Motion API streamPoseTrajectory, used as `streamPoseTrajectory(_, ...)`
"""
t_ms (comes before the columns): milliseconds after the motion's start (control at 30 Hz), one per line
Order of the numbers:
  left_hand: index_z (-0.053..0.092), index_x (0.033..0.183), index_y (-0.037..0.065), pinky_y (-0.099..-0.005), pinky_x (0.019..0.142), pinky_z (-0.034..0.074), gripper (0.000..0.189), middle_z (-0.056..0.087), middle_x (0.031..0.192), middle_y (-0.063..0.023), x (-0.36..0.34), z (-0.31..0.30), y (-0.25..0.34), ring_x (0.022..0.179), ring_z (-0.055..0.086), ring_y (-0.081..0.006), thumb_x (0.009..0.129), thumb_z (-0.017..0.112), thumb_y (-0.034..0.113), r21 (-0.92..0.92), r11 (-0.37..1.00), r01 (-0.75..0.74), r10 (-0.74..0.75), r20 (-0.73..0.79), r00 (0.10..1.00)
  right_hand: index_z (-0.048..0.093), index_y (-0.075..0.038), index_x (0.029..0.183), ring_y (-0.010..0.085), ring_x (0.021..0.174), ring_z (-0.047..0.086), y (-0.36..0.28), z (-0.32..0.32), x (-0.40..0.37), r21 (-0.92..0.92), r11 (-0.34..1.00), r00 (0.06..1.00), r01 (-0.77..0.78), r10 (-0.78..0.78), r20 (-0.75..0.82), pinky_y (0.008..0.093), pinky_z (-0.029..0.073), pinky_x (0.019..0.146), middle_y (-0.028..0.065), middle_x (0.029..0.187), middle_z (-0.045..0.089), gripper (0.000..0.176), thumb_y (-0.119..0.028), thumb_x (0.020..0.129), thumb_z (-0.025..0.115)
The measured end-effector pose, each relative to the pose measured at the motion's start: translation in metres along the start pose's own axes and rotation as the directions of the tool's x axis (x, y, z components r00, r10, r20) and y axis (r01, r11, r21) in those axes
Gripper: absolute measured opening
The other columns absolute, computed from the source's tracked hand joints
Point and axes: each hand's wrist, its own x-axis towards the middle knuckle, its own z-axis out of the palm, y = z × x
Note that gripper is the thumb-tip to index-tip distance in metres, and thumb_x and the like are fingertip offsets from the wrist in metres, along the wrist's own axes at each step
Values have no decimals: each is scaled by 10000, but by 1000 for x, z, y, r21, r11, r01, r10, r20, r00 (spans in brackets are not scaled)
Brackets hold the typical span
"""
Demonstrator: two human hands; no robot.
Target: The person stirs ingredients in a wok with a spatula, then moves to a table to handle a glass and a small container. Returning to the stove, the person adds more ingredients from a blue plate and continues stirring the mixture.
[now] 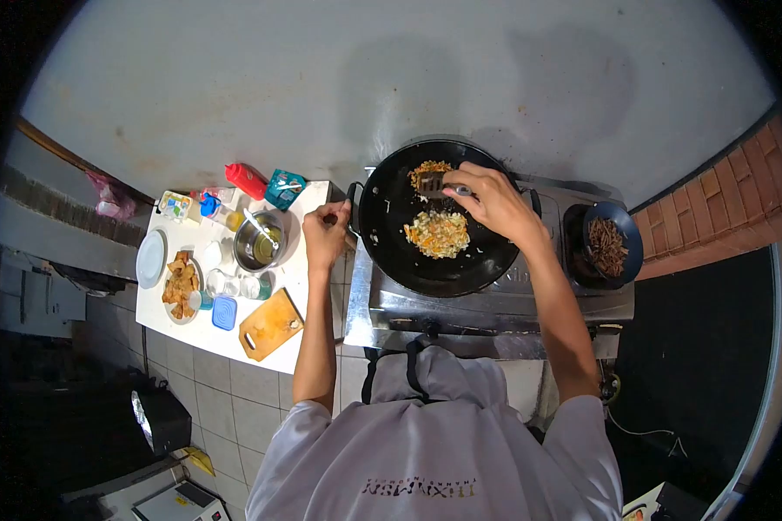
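My right hand [493,204] is closed around the handle of a slotted spatula [431,183], whose blade rests in a large black wok [391,260]. Beneath the blade, toward the far side, lies a small heap of browned bits [427,167]. A larger pile of chopped egg and vegetables [438,234] sits in the middle of the wok. At the wok's left side, my left hand [324,233] has its fingers curled at the loop handle [354,195]. The wok stands on a steel stove [391,304].
Left of the stove, a white table [161,304] holds a steel pot [259,240], a cutting board [271,326], a plate of fried pieces [181,286], a red squeeze bottle [246,181] and several jars. A dark pan [632,247] with brown strips stands at the right.
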Motion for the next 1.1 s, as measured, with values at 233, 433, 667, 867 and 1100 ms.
streamPoseTrajectory(233, 692, 868, -75, -252, 552, 426, 256, 618, 641, -45, 2, 2, -3, 576, 494, -80, 863, 697, 181, -3, 1000, -10, 10, -21, 1000, 634, 26, 962, 319, 676, 575, -24, -23, -27, 24, 1000, 995, -10, 8, 101, 385, 450, 603, 159, 810, 608, 205, -147, 855, 664)
streamPoseTrajectory(433, 695, 867, -67, -240, 562, 408, 242, 588, 646, -11, 3, 2, -2, 598, 481, -67, 872, 688, 174, -56, 998, 35, -34, 24, 999, 635, 2, 1030, 280, 672, 579, -50, -45, -73, 39, 986, 973, -162, 166, -160, 367, 460, 610, 132, 848, 598, 231, -135, 849, 678)
streamPoseTrajectory(667, 694, 866, -69, -236, 557, 402, 247, 585, 645, -8, 4, 2, -3, 594, 480, -65, 876, 683, 178, -56, 998, 1, 1, 21, 1000, 630, 19, 989, 300, 634, 569, -44, -15, -59, 25, 996, 995, -91, 90, 45, 391, 454, 587, 137, 835, 594, 201, -104, 839, 686)
streamPoseTrajectory(867, 697, 861, -59, -270, 637, 441, 257, 640, 676, -51, -1, 0, 8, 659, 538, -93, 879, 675, 196, 53, 998, 32, -32, 1, 999, 648, 42, 928, 302, 643, 643, -59, 18, -28, 96, 986, 957, -137, 157, -246, 348, 494, 572, 184, 809, 658, 152, -86, 848, 668)
streamPoseTrajectory(1100, 692, 879, -76, -247, 556, 416, 267, 606, 634, -32, 2, 0, 6, 586, 504, -80, 875, 684, 192, 49, 999, -1, 1, 3, 1000, 611, 33, 785, 374, 546, 606, -21, 29, -4, -12, 955, 861, -297, 262, -436, 399, 434, 479, 218, 595, 568, 175, -119, 867, 639)
